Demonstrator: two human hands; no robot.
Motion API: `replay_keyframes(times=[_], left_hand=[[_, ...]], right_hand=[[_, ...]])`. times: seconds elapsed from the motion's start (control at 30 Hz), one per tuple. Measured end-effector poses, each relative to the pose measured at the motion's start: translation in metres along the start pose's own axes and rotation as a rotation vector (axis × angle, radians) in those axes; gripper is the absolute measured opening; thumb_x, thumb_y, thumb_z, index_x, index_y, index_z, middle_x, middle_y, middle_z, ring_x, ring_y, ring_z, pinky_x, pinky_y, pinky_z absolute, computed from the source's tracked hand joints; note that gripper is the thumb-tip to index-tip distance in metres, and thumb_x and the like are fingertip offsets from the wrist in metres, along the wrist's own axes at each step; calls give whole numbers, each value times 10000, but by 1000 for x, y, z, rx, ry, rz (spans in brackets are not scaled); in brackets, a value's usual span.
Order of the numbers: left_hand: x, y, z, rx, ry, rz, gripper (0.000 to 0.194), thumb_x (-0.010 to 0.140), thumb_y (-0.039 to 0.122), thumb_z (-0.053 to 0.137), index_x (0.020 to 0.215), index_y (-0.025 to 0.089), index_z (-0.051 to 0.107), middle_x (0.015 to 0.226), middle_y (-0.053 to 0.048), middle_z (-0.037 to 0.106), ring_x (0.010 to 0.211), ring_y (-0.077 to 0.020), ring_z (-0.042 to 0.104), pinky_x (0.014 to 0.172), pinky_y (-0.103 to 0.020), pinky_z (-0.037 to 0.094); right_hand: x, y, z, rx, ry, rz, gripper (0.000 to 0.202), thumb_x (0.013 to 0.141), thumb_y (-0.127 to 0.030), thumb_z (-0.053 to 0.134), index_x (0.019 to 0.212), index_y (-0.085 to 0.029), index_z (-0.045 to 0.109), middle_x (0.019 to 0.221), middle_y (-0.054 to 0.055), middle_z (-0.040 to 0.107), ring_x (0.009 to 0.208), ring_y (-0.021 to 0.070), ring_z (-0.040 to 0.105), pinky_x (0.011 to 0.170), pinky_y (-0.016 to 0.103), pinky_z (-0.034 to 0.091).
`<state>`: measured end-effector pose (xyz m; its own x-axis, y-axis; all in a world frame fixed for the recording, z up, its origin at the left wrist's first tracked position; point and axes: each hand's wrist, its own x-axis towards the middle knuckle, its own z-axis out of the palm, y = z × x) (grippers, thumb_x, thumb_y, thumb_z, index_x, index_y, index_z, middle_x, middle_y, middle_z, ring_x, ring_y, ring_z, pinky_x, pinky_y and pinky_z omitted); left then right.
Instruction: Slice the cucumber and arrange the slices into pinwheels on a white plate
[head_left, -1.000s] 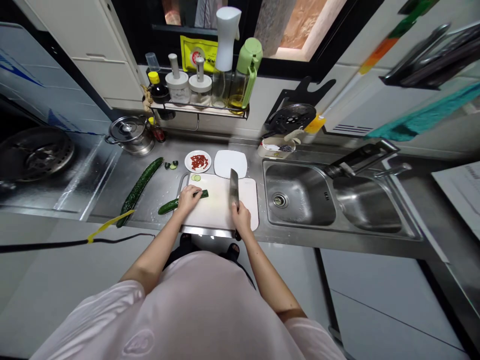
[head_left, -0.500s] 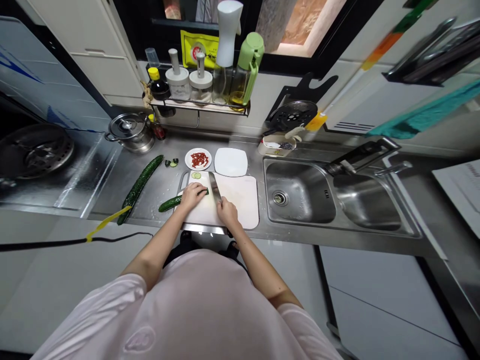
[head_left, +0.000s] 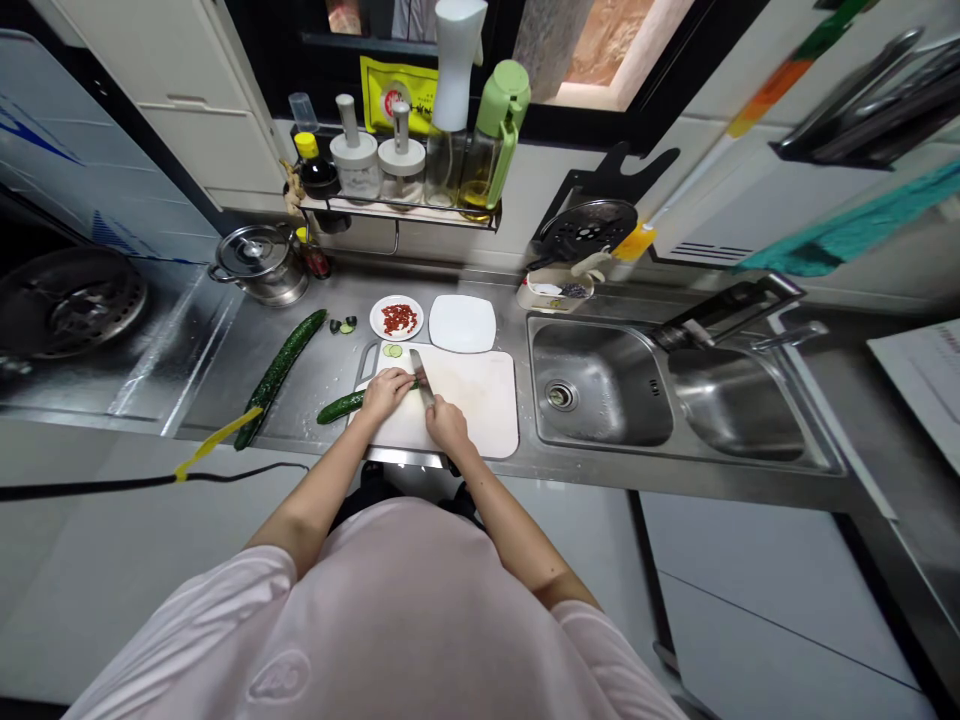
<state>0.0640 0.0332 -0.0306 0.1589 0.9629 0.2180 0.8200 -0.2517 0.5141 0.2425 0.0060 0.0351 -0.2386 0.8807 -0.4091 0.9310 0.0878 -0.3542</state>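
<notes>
On the white cutting board (head_left: 484,400) lies a dark green cucumber (head_left: 341,407), its left end jutting past the board's edge. My left hand (head_left: 386,394) is closed over its right part, fingertips near the cut end. A knife (head_left: 421,378) is in my right hand (head_left: 447,424), with the blade upright against the cucumber's right end. Two pale cucumber slices (head_left: 392,350) rest at the board's upper left. Further left, a whole cucumber (head_left: 281,372) lies on the counter, with small cucumber end pieces (head_left: 343,326) to its right.
Behind the board stand a plate of chopped red pieces (head_left: 388,334) and a white square plate (head_left: 462,323). A double sink (head_left: 600,385) is to the right. At the left are a lidded steel pot (head_left: 262,265) and a wok (head_left: 67,300). Bottles line a wall shelf (head_left: 397,208).
My right hand has moved slightly left with the knife, bringing the blade up to the cucumber's end. My left hand stays on the cucumber.
</notes>
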Motion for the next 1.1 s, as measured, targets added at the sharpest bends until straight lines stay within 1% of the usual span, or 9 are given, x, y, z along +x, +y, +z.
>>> replay_keyframes(times=[0.43,0.67,0.8,0.97,1.1], left_hand=[[0,0,0,17,-30,-9,276,926,333,485,1062,245,709,1021,-64,654,974,-198,571,889,-328,446],[0,2,-2,9,-49,-19,272,927,320,478,1056,246,706,1038,-66,651,988,-201,567,897,-334,445],[0,3,-3,-4,-39,-13,275,931,332,471,1037,239,708,1024,-66,654,982,-197,569,889,-328,446],[1,4,-4,-12,-40,-13,279,934,347,468,1029,241,708,1020,-62,659,971,-193,572,887,-325,447],[1,4,-3,-21,-42,-20,275,934,335,467,1026,240,708,1023,-62,658,977,-189,575,893,-325,448]], right_hand=[[0,-3,-1,-6,5,-2,254,956,-231,349,1119,-152,527,990,118,678,940,242,637,754,294,430],[0,-2,0,-6,-32,-12,258,947,-207,359,1139,-142,518,1016,132,673,957,238,634,768,298,431],[-8,1,-1,-12,-61,-16,262,941,-186,356,1132,-130,528,1007,139,676,944,232,637,759,292,429],[-23,10,-1,-23,-97,-16,247,946,-199,359,1096,-136,544,980,136,680,914,229,642,743,292,424],[-30,13,-2,-22,-105,-26,243,945,-199,364,1094,-139,546,976,133,680,896,233,646,722,290,422]])
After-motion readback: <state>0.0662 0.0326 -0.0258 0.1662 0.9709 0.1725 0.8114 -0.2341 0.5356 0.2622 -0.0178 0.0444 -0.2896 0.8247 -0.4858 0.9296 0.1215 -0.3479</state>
